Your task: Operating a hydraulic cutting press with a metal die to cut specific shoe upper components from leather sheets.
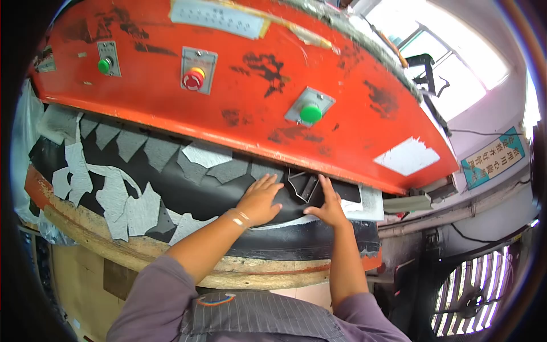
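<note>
Left hand [261, 200]: palm down over black sheet [199, 196], fingers extended, slightly parted, thumb apart; bracelet [241, 218] at wrist. Right hand [331, 210]: thumb spread wide from fingers, fingertips at right side of metal cutting die [305, 187]; contact cannot be told. Cutting die: angular open frame, on black sheet, between hands, near lower edge of orange press [239, 102]. Pale grey offcuts [142, 212]: ragged, at left.
</note>
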A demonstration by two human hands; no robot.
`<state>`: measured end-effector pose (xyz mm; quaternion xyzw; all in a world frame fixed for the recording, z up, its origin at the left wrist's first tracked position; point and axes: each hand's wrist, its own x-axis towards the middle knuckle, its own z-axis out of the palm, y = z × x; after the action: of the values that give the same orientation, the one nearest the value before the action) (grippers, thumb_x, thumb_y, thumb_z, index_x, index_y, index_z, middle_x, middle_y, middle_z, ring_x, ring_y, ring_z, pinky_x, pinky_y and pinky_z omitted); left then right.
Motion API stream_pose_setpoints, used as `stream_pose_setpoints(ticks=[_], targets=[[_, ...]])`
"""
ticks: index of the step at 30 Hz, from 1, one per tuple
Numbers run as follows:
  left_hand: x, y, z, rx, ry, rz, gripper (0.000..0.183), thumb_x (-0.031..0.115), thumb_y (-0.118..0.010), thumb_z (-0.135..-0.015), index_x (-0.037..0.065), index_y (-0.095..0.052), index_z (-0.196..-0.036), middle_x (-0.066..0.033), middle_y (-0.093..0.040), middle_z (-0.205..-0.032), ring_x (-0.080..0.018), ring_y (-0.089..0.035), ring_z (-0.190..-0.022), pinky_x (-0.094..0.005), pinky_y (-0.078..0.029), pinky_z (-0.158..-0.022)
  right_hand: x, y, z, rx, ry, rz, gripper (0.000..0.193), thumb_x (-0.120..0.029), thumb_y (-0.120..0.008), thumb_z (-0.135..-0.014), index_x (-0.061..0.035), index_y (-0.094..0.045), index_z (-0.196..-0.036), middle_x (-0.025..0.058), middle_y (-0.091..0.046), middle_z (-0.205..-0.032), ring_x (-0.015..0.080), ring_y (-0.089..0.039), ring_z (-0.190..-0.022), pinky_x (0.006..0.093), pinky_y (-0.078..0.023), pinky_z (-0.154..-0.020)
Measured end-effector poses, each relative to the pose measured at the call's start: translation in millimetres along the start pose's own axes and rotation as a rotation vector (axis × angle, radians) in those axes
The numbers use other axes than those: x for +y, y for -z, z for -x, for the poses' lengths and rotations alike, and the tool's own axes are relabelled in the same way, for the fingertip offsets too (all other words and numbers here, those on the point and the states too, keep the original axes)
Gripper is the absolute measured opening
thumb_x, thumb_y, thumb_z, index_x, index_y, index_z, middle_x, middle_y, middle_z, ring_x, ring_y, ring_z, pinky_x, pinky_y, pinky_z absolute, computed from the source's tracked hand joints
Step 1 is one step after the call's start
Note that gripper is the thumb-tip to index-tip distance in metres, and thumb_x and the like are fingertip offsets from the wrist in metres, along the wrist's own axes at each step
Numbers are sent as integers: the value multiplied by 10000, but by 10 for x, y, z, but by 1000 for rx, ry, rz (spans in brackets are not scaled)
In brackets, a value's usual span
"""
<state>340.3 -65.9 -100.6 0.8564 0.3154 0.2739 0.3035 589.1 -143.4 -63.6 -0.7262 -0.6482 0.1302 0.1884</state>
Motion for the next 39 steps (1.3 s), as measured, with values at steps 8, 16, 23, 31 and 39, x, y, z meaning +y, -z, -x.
stream_pose_setpoints(ticks=[8, 16, 23, 31, 39], targets=[[-935, 2806, 106, 1410, 136, -116, 298, 244, -458, -1001, 10, -606, -892, -72, -616, -821, -157, -566, -799, -313, -458, -770, -1416, 610, -444, 370, 194, -455, 688, -193, -820, -715, -21, -479, -1287, 112, -606, -1003, 202, -594, -874, 339, -500, -805], [-928, 3553, 281, 1097, 138, -146, 365, 314, -421, -1014, 47, -483, -773, -10, -426, -702, -125, -385, -654, -271, -356, -629, -2007, 782, -951, 659, 239, -250, 285, -197, -742, -816, -45, -544, -953, 73, -510, -585, 177, -518, -495, 291, -455, -505], [83, 1351, 887, 67, 295, 185, 215, 263, -596, -889, 64, -660, -837, -120, -630, -855, -309, -613, -795, -385, -500, -734, -1648, 26, 423, -155, 365, -3, 393, -386, -708, -797, -40, -604, -953, 159, -636, -905, 320, -619, -885, 415, -496, -756], [655, 536, 1092, 73, 72, -181, 193, 256, -666, -776, 75, -693, -836, -107, -608, -793, -307, -587, -813, -403, -493, -732, -1430, -458, 988, 69, 387, 275, 188, -114, -601, -702, -36, -595, -874, 110, -579, -856, 248, -542, -857, 304, -480, -750], [760, 491, 921, 163, 96, -136, 159, 206, -690, -727, 48, -674, -724, -120, -591, -724, -332, -572, -731, -418, -469, -665, -1266, -214, 803, -2, 415, 227, 165, -163, -605, -753, -23, -638, -834, 139, -624, -817, 297, -598, -821, 363, -510, -720]])
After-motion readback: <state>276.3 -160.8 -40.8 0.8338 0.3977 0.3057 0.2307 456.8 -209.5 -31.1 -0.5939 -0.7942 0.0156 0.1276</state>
